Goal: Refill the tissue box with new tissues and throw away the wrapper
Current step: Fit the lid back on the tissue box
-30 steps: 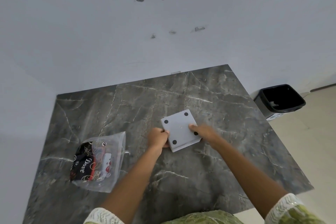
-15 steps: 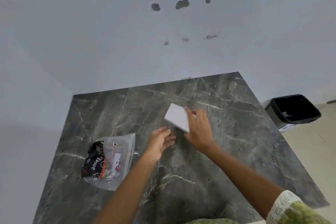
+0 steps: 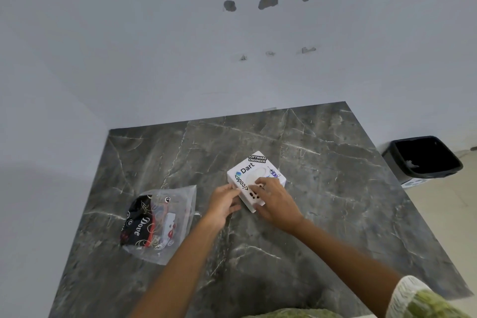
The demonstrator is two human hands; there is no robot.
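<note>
Both arms outstretched | left hand (image 3: 224, 202), right hand (image 3: 274, 202) grip clamped on tissue box (image 3: 254, 177)

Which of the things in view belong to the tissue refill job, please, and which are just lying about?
Belong to the job:
- tissue box, held at its near end by the left hand and right hand
- tissue pack, in its clear wrapper on the table
- bin, on the floor to the right

Just lying about:
- nothing else on the table

Both hands (image 3: 273, 201) on tissue box (image 3: 254, 175), marble table (image 3: 322, 214)
</note>
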